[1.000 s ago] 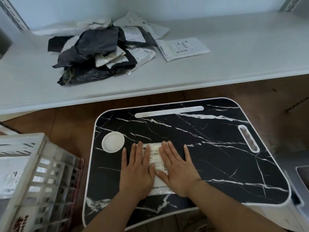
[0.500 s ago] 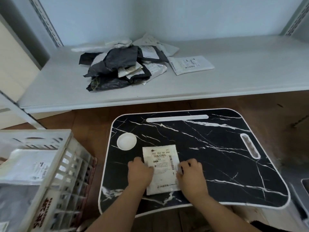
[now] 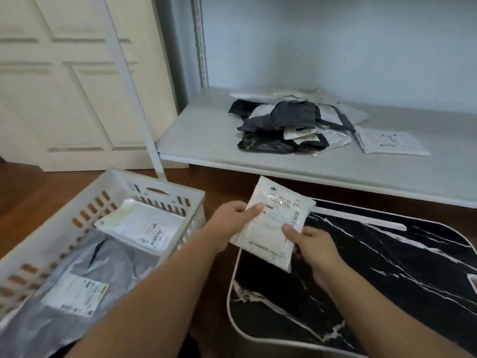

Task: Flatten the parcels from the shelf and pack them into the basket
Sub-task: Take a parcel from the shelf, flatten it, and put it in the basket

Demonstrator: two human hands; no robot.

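A flat white parcel (image 3: 273, 223) with a printed label is held in the air over the left edge of the black marble-pattern lap table (image 3: 374, 267). My left hand (image 3: 232, 218) grips its left edge and my right hand (image 3: 309, 244) grips its lower right corner. To the left stands the white slatted basket (image 3: 165, 192), holding a white parcel (image 3: 139, 226) on top of a larger grey one (image 3: 85, 288). A heap of crumpled black and white parcels (image 3: 289, 127) lies on the white shelf (image 3: 206, 135), with one flat white parcel (image 3: 387, 142) at its right.
A cream panelled door (image 3: 64, 86) stands behind the basket. A white shelf post (image 3: 134, 86) leans down to the shelf's front left corner. Brown wooden floor (image 3: 31, 192) shows around the basket and under the shelf.
Both hands stopped pressing the white parcel on the lap table, took its edges and lifted it up and left toward the basket. The view swung left, bringing the basket and door into sight.
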